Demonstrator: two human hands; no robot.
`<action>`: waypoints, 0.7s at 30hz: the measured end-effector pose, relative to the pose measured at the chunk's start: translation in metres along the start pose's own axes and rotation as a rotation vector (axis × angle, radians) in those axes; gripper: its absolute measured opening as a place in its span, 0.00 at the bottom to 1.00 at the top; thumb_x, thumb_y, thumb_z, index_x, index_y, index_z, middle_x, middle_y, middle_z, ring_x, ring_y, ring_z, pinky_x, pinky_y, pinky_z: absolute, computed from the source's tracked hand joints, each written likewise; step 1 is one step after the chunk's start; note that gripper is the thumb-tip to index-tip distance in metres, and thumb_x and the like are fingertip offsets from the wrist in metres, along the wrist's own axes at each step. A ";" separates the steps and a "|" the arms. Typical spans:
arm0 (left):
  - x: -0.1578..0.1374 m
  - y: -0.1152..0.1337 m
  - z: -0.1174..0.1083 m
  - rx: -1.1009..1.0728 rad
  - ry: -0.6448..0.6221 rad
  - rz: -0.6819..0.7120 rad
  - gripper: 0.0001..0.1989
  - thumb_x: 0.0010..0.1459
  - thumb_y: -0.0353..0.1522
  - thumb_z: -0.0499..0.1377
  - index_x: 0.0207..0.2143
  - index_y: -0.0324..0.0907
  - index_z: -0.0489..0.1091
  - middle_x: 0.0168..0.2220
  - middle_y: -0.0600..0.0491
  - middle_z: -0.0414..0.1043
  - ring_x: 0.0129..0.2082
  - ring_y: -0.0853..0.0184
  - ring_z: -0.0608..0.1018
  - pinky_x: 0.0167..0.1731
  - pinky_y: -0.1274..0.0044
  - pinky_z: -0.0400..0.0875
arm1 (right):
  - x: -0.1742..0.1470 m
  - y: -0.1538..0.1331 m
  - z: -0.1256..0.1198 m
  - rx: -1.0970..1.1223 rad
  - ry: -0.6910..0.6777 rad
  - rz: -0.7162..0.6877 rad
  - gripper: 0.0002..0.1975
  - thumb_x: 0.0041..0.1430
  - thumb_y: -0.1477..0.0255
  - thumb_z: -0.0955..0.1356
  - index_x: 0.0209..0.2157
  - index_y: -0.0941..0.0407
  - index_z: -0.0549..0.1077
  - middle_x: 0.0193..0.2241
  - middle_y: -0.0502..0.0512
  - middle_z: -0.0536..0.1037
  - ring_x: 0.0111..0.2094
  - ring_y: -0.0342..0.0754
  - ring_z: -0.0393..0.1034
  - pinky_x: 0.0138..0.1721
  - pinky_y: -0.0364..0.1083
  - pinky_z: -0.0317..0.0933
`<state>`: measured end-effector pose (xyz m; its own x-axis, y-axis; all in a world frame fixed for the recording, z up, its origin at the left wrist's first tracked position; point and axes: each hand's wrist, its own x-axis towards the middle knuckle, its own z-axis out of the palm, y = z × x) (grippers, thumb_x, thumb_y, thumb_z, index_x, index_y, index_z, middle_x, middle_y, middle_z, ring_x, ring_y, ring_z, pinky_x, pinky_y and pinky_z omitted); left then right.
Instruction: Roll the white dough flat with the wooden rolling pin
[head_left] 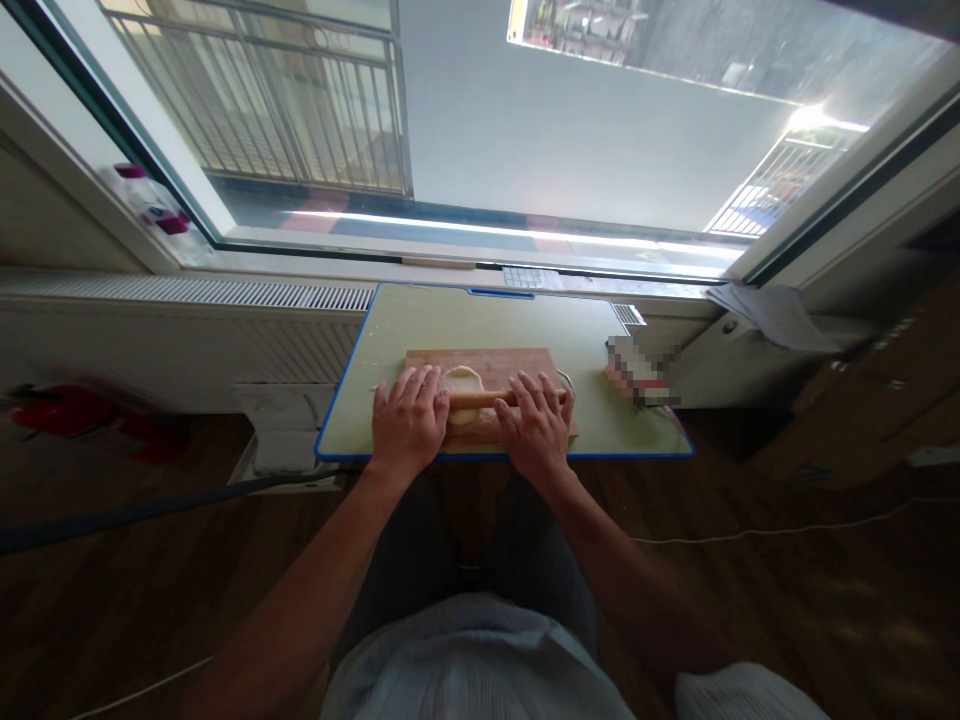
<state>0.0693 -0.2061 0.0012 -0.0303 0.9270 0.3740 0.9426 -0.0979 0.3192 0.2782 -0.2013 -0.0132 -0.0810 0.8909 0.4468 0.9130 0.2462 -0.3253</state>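
A wooden rolling pin (478,399) lies sideways across a flat round of pale dough (463,378). My left hand (409,418) grips its left end, fingers over the top. On the right end rests my right hand (537,422), its fingers curved over the wood. Dough shows both beyond and on the near side of the pin. Beneath it is a wooden cutting board (495,358), set on a small pale green table (427,315) with a blue rim. A metal ring handle (566,380) sticks out at the board's right, by my right fingers.
A partly pixelated packet (641,372) lies on the table's right side. Behind stand a radiator (300,292) and a large window. A bottle (154,200) is on the sill at left. A red fire extinguisher (64,410) stands on the left, cardboard boxes (862,400) on the right.
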 end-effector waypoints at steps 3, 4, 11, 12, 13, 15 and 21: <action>-0.005 0.001 0.000 -0.001 0.001 -0.002 0.28 0.77 0.42 0.44 0.71 0.46 0.68 0.71 0.43 0.70 0.73 0.51 0.68 0.73 0.48 0.53 | -0.002 -0.001 -0.003 0.001 -0.007 0.007 0.24 0.78 0.58 0.61 0.66 0.52 0.74 0.69 0.59 0.73 0.75 0.59 0.56 0.77 0.66 0.35; -0.006 0.001 0.000 -0.001 0.003 -0.004 0.28 0.77 0.42 0.44 0.72 0.46 0.67 0.71 0.43 0.70 0.73 0.51 0.68 0.73 0.48 0.52 | -0.002 -0.001 -0.003 0.003 -0.007 0.007 0.24 0.78 0.58 0.61 0.65 0.52 0.74 0.69 0.59 0.73 0.75 0.58 0.57 0.77 0.65 0.35; -0.017 0.002 0.001 0.007 0.031 -0.012 0.29 0.77 0.42 0.44 0.73 0.46 0.66 0.71 0.43 0.70 0.73 0.51 0.67 0.75 0.50 0.46 | -0.007 0.002 0.001 0.044 0.024 0.006 0.19 0.77 0.57 0.63 0.57 0.52 0.76 0.67 0.59 0.75 0.75 0.58 0.58 0.77 0.65 0.34; -0.019 0.002 0.001 0.007 0.036 -0.014 0.29 0.77 0.42 0.44 0.72 0.46 0.66 0.71 0.44 0.70 0.73 0.52 0.67 0.75 0.50 0.46 | -0.007 0.002 0.001 0.053 0.032 0.007 0.19 0.77 0.56 0.63 0.56 0.52 0.76 0.67 0.59 0.76 0.75 0.58 0.58 0.77 0.65 0.34; -0.020 0.002 0.002 0.006 0.040 -0.015 0.28 0.77 0.42 0.44 0.72 0.46 0.66 0.70 0.44 0.70 0.73 0.51 0.68 0.75 0.50 0.46 | -0.007 0.002 0.001 0.060 0.038 0.008 0.18 0.76 0.56 0.64 0.55 0.52 0.76 0.66 0.59 0.77 0.74 0.58 0.58 0.77 0.65 0.34; -0.022 0.002 0.003 0.002 0.049 -0.011 0.28 0.77 0.42 0.44 0.72 0.46 0.67 0.70 0.44 0.71 0.73 0.52 0.68 0.75 0.50 0.46 | -0.005 0.001 0.000 0.069 0.037 0.019 0.16 0.75 0.56 0.65 0.51 0.52 0.76 0.65 0.58 0.78 0.74 0.58 0.59 0.77 0.66 0.33; -0.011 0.002 -0.001 -0.009 0.022 -0.022 0.26 0.77 0.42 0.44 0.67 0.47 0.72 0.68 0.44 0.73 0.71 0.52 0.71 0.74 0.46 0.47 | 0.021 -0.006 -0.002 0.048 -0.037 0.053 0.12 0.75 0.61 0.65 0.41 0.52 0.75 0.57 0.60 0.83 0.73 0.59 0.60 0.76 0.66 0.31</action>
<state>0.0714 -0.2168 -0.0018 -0.0588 0.9207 0.3859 0.9386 -0.0806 0.3353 0.2715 -0.1849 -0.0001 -0.0485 0.9164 0.3974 0.8964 0.2155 -0.3874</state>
